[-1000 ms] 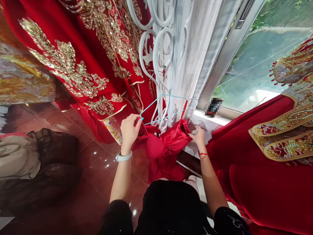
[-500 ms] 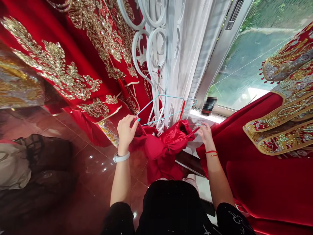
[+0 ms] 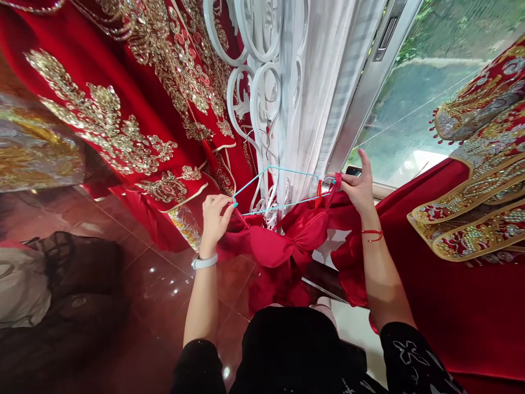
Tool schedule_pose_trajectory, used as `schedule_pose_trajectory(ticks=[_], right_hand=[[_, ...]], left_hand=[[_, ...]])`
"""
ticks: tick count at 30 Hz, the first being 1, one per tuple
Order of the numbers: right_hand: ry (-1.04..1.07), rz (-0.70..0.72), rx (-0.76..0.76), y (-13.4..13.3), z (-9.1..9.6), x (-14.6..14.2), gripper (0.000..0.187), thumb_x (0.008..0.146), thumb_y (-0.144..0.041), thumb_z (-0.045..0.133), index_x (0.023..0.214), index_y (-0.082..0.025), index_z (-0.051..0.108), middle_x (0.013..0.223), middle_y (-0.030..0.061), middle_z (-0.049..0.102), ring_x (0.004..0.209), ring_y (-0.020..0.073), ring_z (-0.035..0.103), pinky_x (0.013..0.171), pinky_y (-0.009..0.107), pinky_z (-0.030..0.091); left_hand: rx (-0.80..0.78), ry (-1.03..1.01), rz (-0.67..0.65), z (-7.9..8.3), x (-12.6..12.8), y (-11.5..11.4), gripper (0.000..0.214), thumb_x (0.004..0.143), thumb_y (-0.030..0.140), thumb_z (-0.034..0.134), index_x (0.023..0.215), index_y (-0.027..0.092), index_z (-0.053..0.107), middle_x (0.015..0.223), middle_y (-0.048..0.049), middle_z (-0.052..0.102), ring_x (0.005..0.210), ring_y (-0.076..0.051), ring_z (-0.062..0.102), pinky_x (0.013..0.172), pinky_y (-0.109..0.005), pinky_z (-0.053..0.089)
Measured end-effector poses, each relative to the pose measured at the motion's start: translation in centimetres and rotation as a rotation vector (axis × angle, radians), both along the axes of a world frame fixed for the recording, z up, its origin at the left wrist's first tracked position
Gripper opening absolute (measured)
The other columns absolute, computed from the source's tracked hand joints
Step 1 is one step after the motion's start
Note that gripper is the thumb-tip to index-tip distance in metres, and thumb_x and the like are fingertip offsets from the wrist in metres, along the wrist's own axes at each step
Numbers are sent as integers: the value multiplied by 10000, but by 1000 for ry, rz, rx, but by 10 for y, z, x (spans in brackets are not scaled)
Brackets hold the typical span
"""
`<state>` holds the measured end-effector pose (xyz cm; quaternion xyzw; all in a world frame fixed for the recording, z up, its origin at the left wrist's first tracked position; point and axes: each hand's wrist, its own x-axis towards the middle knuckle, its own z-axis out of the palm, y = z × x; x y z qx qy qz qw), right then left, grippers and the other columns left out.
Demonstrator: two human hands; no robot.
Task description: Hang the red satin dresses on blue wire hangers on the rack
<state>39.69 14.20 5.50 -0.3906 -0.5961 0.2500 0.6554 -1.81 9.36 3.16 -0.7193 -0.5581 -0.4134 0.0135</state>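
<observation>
Daylight from a window point(image 3: 422, 104) falls on a white curtain point(image 3: 324, 82) and a white scrolled metal rack point(image 3: 262, 93), where a pale blue wire hanger point(image 3: 293, 172) hangs by its hook. My left hand point(image 3: 215, 216) has its grip pinched tight on the hanger's left corner. My right hand point(image 3: 359, 189), its grip narrow with the forefinger raised, holds a strap of the red satin garment point(image 3: 287, 243) at the hanger's right end. Glossy and gathered into a knot-like bunch, the garment sags just below the thin wire. Red gowns point(image 3: 123, 120) thick with gold sequin embroidery hang at both sides above shiny dark-red floor tiles point(image 3: 156, 273).
</observation>
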Motion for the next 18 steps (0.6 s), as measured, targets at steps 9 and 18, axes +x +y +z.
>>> schedule_pose_trajectory(ticks=[9, 18], right_hand=[[-249, 67, -29, 4, 29, -25, 942, 736, -244, 767, 1586, -377, 383, 1671, 29, 382, 920, 170, 720, 787, 321, 638], [-507, 26, -53, -2, 25, -27, 821, 742, -166, 698, 1517, -349, 499, 1307, 36, 690, 1012, 235, 631, 1045, 523, 501]], left_hand=[[-66, -68, -43, -3, 11, -3, 236, 990, 402, 509, 948, 243, 678, 1021, -65, 720, 991, -257, 557, 935, -415, 423], [-52, -82, 21, -5, 11, -3, 235, 980, 412, 516, 933, 253, 682, 1011, -64, 721, 980, -256, 590, 905, -403, 435]])
